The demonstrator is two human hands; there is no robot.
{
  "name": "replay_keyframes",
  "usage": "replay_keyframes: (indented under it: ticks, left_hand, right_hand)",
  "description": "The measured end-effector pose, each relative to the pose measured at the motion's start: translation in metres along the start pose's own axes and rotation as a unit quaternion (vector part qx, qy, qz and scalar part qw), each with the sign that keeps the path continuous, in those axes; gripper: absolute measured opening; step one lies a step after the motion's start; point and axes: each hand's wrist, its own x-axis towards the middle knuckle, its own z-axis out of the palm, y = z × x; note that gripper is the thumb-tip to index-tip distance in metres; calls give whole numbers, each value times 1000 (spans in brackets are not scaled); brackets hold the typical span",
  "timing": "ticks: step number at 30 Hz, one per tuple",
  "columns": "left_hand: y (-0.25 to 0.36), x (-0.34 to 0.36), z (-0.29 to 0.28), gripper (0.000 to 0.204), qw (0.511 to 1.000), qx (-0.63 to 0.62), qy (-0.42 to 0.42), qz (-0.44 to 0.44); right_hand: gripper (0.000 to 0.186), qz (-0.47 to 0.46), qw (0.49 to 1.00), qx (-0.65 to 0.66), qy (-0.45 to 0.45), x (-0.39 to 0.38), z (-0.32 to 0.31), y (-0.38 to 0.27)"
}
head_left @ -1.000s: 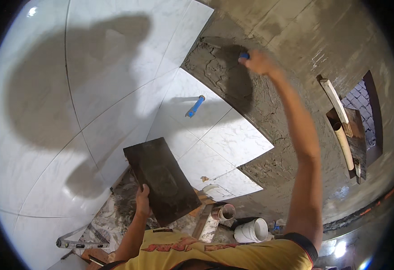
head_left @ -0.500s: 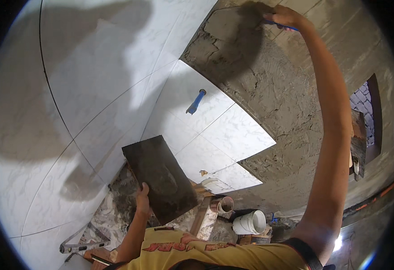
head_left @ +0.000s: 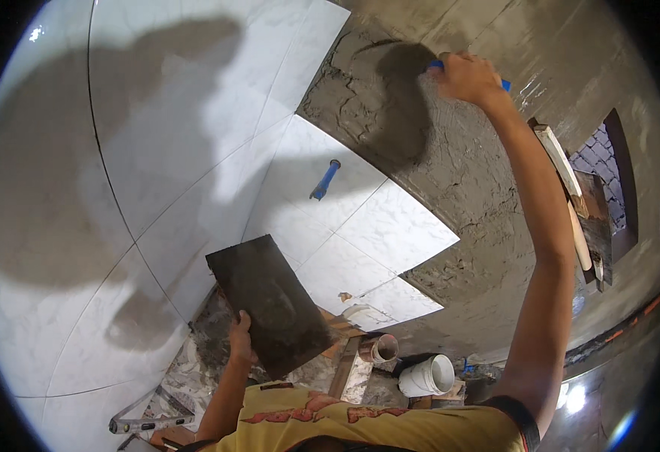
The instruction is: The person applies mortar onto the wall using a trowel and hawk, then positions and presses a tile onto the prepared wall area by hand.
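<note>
My right hand [head_left: 467, 75], raised at the upper right, is closed round a blue-handled tool [head_left: 505, 85]; its working end is hidden by the hand. The hand is against or close to the wall, at the edge of a patch of wet grey mortar [head_left: 465, 177]. Low in front of me, my left hand [head_left: 241, 337] grips the edge of a dark rectangular board [head_left: 269, 305], thumb on its face. A smooth damp smear shows on that face. White marbled tiles [head_left: 397, 226] cover the wall below the mortar, and a blue pipe stub [head_left: 325, 181] sticks out of them.
Larger white tiles [head_left: 172, 135] line the left wall. On the floor stand a white bucket [head_left: 428, 375] and a smaller stained bucket [head_left: 379, 349]. A metal-framed tool [head_left: 149, 422] lies lower left. Wooden pieces [head_left: 563, 169] rest by a wall opening [head_left: 608, 181] at right.
My right hand has come lower along the wall with the blue-handled tool, and its arm bends more. The left hand and board stay nearly in place. The whole view has shifted slightly.
</note>
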Motion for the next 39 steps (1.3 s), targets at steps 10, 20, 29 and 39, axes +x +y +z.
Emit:
replay_keyframes:
  ticks: [10, 20, 29, 39]
  left_hand:
    - [18, -28, 35, 64, 997, 31, 42, -51]
    - [-5, -30, 11, 50, 998, -63, -17, 7]
    - [-42, -49, 27, 50, 998, -26, -17, 53]
    - [-60, -138, 72, 65, 998, 18, 24, 59]
  right_hand:
    - [49, 23, 998, 52, 9, 44, -8, -1]
    - [49, 135, 982, 132, 15, -17, -1, 11]
    - [55, 75, 968, 235, -39, -10, 84, 57]
    - [59, 157, 965, 203, 57, -145, 84, 123]
